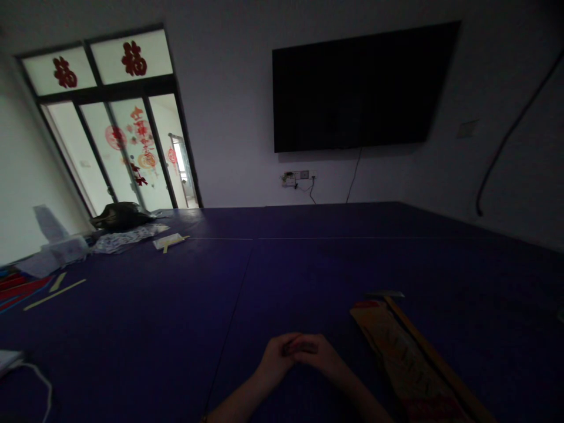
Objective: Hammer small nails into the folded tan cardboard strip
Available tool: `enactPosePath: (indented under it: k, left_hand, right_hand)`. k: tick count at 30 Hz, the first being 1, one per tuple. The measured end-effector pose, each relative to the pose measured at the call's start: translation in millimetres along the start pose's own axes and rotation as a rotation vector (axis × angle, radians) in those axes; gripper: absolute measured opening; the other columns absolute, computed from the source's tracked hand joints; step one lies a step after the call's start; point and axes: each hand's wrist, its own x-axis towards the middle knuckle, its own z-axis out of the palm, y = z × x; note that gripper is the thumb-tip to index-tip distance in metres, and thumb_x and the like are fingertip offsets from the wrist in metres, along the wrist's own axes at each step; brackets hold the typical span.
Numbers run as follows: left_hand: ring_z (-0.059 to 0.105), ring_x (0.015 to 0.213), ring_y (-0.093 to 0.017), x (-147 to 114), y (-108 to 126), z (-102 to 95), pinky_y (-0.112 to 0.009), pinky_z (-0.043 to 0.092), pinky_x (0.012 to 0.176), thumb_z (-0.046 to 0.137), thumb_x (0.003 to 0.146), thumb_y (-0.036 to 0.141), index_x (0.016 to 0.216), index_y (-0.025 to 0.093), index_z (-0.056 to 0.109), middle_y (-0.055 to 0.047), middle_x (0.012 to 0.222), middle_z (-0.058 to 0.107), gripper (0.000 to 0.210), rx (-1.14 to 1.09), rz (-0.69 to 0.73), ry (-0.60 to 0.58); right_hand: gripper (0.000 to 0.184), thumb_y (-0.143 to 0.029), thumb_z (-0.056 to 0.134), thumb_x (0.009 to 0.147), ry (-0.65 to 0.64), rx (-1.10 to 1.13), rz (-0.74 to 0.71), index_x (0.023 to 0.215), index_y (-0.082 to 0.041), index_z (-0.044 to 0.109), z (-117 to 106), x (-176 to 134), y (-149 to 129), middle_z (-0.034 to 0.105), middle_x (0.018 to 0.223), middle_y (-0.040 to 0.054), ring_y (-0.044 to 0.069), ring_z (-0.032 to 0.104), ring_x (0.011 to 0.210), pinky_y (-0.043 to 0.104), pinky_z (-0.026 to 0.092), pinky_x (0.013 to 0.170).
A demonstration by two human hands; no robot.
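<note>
My left hand (278,353) and my right hand (321,355) are clasped together over the dark blue table (282,282), low in the middle of the view. Their fingers are folded against each other, and I see no object in them. To the right of my right hand, apart from it, lies a long tan package (399,346) with dark printed characters and red ends. A long wooden handle (434,358) runs along the package's right side. At its far end is a thin, pale crosspiece (384,294), too dim to make out fully.
Several yellow strips (55,295), red pieces (22,288), a clear plastic box (70,249) and a dark bag (121,216) lie at the left. A white cable (44,379) is near the left edge. A television (361,88) hangs on the far wall.
</note>
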Motion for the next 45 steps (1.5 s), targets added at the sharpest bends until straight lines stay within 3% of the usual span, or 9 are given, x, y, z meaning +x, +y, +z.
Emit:
enactPosePath:
  k: [45]
  left_hand:
    - [0.059,0.088,-0.021,0.2,0.0,-2.0,-0.034,0.043,0.084,0.063,0.061,0.020,0.093,0.014,0.065,-0.007,0.094,0.067,0.032,0.081,0.005,0.001]
  right_hand:
    - [0.015,-0.029,0.067,0.061,0.018,0.019,0.006,0.070,-0.017,0.070,1.2,-0.4,-0.6,0.071,0.079,0.0059,0.023,0.064,0.079,0.038,0.045,0.079]
